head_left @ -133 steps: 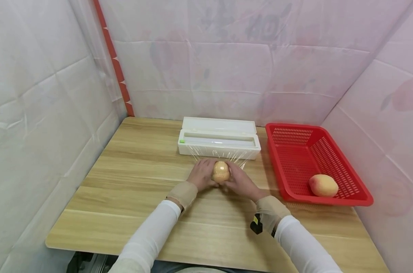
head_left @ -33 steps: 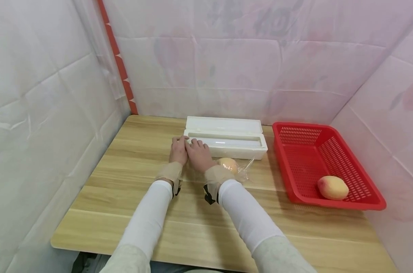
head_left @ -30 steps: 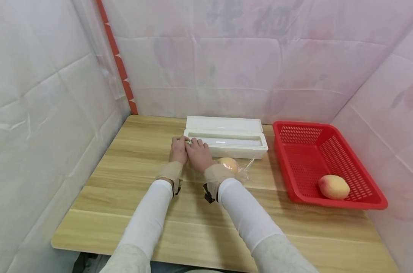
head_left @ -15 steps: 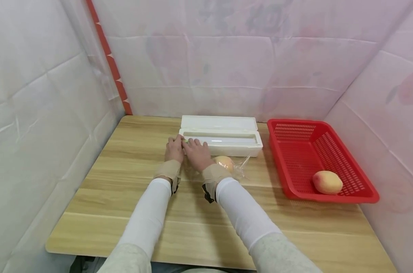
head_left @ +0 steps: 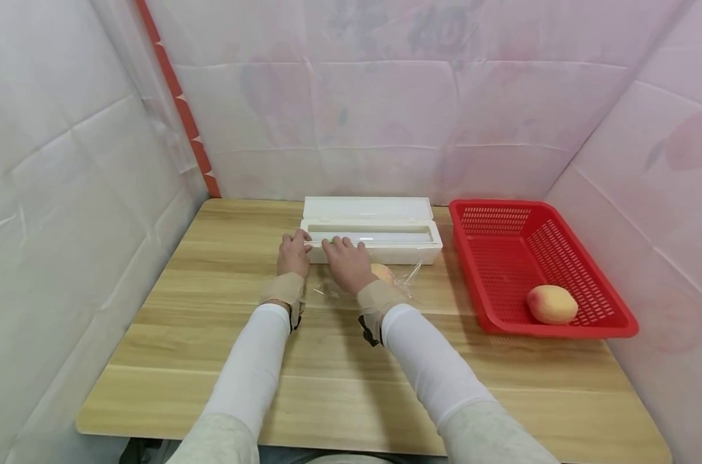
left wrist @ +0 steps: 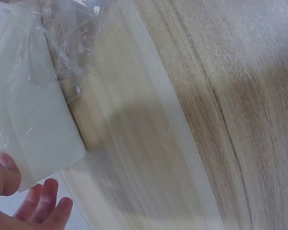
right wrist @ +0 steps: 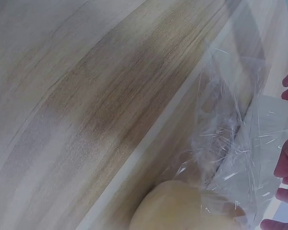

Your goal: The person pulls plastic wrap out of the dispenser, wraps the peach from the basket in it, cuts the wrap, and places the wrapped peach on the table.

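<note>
A white cling film box [head_left: 380, 252] stands lid-up at the back of the table, its roll showing inside. My left hand [head_left: 294, 252] holds the box's left front corner, the thumb on the box and fingers curled by its end. My right hand [head_left: 349, 261] is at the front rim, thumb over the front face, with fingertips around a small green slide cutter [head_left: 331, 241], mostly hidden by the fingers. Loose cling film [right wrist: 225, 129] hangs from the front over a peach [right wrist: 177, 206] on the table, partly hidden behind my right hand in the head view.
A red plastic basket [head_left: 483, 316] stands on the right with another peach [head_left: 552, 305] in it. Draped sheets [head_left: 356, 129] close off the back and both sides. The wooden table [head_left: 211, 361] extends in front toward the body.
From gripping the wrapped peach, both hands have moved to the box's left end. Over the last half second my right hand has slid right along the rim with the green cutter, away from the left.
</note>
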Demonstrator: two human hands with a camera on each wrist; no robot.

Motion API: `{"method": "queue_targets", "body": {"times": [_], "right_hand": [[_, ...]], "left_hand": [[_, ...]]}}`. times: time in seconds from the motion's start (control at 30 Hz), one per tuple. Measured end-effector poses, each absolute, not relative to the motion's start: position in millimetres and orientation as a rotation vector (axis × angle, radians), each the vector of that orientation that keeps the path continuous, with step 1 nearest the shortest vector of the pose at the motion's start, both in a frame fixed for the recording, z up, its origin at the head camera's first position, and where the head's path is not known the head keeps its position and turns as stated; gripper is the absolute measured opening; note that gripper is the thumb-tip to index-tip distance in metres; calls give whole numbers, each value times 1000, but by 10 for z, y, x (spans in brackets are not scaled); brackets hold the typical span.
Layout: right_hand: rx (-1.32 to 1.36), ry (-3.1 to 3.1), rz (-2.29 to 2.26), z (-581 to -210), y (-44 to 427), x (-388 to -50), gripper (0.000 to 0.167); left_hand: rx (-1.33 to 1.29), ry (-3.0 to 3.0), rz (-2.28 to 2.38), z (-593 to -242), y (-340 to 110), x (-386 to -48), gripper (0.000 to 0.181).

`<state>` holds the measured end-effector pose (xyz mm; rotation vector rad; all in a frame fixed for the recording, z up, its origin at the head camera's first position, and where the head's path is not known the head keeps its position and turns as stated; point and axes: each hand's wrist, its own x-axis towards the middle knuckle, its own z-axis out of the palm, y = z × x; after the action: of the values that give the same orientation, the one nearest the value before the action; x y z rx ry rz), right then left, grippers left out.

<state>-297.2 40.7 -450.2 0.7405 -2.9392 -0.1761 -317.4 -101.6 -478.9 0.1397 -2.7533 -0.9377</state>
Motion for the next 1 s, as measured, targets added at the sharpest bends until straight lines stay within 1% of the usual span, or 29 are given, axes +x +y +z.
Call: {"method": "queue_targets", "body": {"times": [0.27,0.5,0.73,1.0], "right_hand": [[743,-2941,-87,-4492,464,-2990,48],[725,-2957,87,-4496,591,-3004,48],[706,-2974,69,-4455,873,-2996,47],[617,-2969,122,-4473,1212,-2952,51]], "left_hand": [[110,-2727,-948,-4793,-1014,-3185,17],[126,-2755,-977,-4776,-1018,-3176,20],[144,-2722,-1019,-4772,-1000,-3165,17],[139,-2724,-1053,-4802,-1018,-3180,18]]}}
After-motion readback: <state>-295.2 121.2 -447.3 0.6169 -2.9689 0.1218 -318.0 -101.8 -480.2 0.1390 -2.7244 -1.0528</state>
